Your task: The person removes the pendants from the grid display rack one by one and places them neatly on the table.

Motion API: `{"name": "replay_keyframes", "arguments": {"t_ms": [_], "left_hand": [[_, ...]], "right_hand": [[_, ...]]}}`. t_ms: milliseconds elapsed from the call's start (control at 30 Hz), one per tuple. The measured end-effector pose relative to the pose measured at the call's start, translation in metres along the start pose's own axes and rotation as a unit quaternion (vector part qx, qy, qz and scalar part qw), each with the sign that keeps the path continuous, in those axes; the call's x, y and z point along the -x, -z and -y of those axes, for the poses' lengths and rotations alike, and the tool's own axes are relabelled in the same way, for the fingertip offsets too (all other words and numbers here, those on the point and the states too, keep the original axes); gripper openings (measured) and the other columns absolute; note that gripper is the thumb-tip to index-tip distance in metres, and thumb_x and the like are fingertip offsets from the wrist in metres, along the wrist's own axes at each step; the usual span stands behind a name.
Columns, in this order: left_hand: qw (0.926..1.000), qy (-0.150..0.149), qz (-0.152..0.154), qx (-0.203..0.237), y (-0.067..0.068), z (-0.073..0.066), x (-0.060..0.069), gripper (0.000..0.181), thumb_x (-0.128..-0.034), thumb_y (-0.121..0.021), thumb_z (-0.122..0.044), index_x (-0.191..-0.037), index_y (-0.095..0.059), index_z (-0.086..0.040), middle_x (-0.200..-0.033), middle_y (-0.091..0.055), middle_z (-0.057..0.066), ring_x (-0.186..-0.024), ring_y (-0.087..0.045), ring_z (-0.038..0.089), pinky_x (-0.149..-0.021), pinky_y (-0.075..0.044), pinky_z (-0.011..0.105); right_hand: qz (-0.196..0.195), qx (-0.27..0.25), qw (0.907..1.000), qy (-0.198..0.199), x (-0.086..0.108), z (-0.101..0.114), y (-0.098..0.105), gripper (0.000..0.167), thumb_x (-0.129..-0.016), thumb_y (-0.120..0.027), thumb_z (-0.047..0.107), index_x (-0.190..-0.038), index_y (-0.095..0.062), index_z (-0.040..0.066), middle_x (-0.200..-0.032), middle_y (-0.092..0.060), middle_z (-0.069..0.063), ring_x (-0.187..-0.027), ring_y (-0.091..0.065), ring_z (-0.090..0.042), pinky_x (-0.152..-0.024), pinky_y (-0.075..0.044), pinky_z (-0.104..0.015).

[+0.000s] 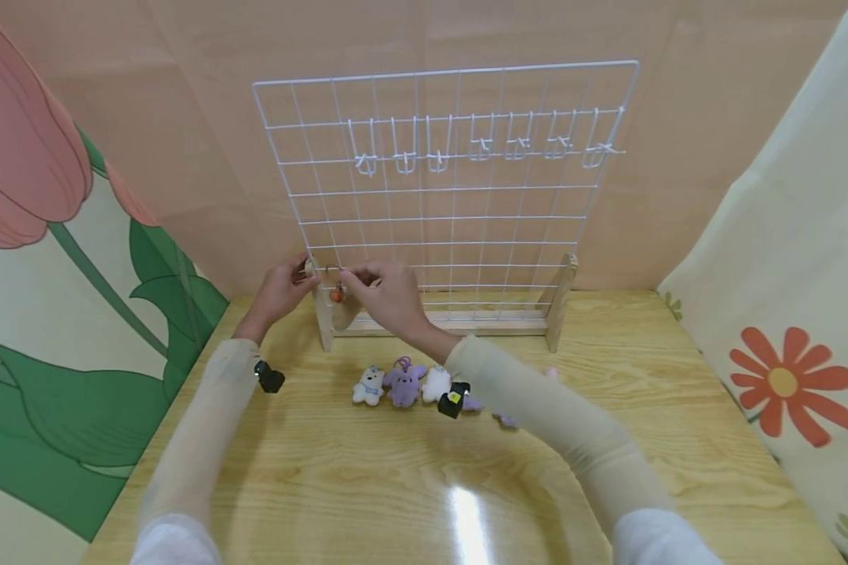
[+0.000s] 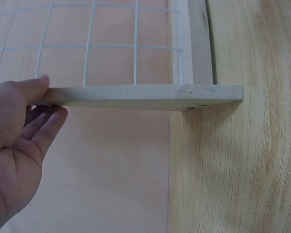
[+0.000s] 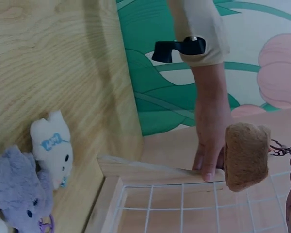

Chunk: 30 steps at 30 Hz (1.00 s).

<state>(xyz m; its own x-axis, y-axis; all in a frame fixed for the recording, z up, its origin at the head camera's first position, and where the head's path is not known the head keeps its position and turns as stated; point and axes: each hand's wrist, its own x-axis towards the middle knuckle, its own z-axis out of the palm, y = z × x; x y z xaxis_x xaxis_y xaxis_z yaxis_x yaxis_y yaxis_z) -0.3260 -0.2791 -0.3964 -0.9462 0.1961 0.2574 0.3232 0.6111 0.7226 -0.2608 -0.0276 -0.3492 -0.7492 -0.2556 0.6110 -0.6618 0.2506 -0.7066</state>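
A white wire grid rack (image 1: 452, 204) stands in a wooden base. My left hand (image 1: 279, 294) grips the upper end of its left wooden side piece (image 2: 136, 93), thumb on one face and fingers on the other. Close to the grid's lower left, my right hand (image 1: 389, 298) pinches the metal chain end of a plush keychain. From that chain (image 3: 282, 149) hangs a brown, blocky plush (image 3: 246, 156), with a small orange piece (image 1: 336, 294) beside it. In the head view the right hand partly covers the plush. Whether the chain touches the grid, I cannot tell.
Several white wire hooks (image 1: 438, 161) hang along the upper grid. On the table in front lie plush keychains, among them a white one (image 1: 369, 386) and a purple one (image 1: 404, 384); the right forearm hides some. Printed flower cloths flank the table.
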Motion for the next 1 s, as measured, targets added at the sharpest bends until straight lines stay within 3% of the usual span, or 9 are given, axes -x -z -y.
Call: {"name": "replay_keyframes", "arguments": {"t_ms": [233, 567, 1000], "left_hand": [[1.0000, -0.005, -0.001, 0.001, 0.000, 0.001, 0.000, 0.062, -0.1028, -0.063, -0.011, -0.154, -0.036, 0.007, -0.148, -0.048, 0.031, -0.130, -0.056, 0.046, -0.104, -0.054, 0.050], [1.0000, -0.008, -0.003, -0.002, 0.000, 0.002, 0.000, 0.061, -0.1031, -0.063, -0.012, -0.154, -0.035, 0.009, -0.148, -0.048, 0.032, -0.129, -0.056, 0.047, -0.104, -0.054, 0.051], [1.0000, -0.005, -0.001, 0.003, 0.000, 0.001, 0.000, 0.060, -0.1035, -0.062, -0.010, -0.155, -0.036, 0.006, -0.148, -0.048, 0.032, -0.130, -0.055, 0.047, -0.104, -0.053, 0.052]], "right_hand": [[0.020, -0.004, 0.9998, 0.005, 0.010, -0.013, -0.011, 0.015, -0.096, -0.074, 0.020, -0.093, -0.083, 0.008, -0.079, -0.077, 0.001, -0.064, -0.066, -0.005, -0.051, -0.053, -0.020], [0.063, 0.005, 0.9977, -0.023, 0.029, -0.025, -0.027, 0.016, -0.097, -0.074, 0.022, -0.094, -0.082, 0.008, -0.077, -0.076, 0.001, -0.062, -0.065, -0.005, -0.051, -0.055, -0.021], [0.115, -0.008, 0.9924, -0.043, 0.048, -0.041, -0.047, 0.014, -0.097, -0.073, 0.018, -0.098, -0.081, 0.007, -0.086, -0.077, 0.000, -0.069, -0.066, -0.003, -0.060, -0.059, -0.019]]}}
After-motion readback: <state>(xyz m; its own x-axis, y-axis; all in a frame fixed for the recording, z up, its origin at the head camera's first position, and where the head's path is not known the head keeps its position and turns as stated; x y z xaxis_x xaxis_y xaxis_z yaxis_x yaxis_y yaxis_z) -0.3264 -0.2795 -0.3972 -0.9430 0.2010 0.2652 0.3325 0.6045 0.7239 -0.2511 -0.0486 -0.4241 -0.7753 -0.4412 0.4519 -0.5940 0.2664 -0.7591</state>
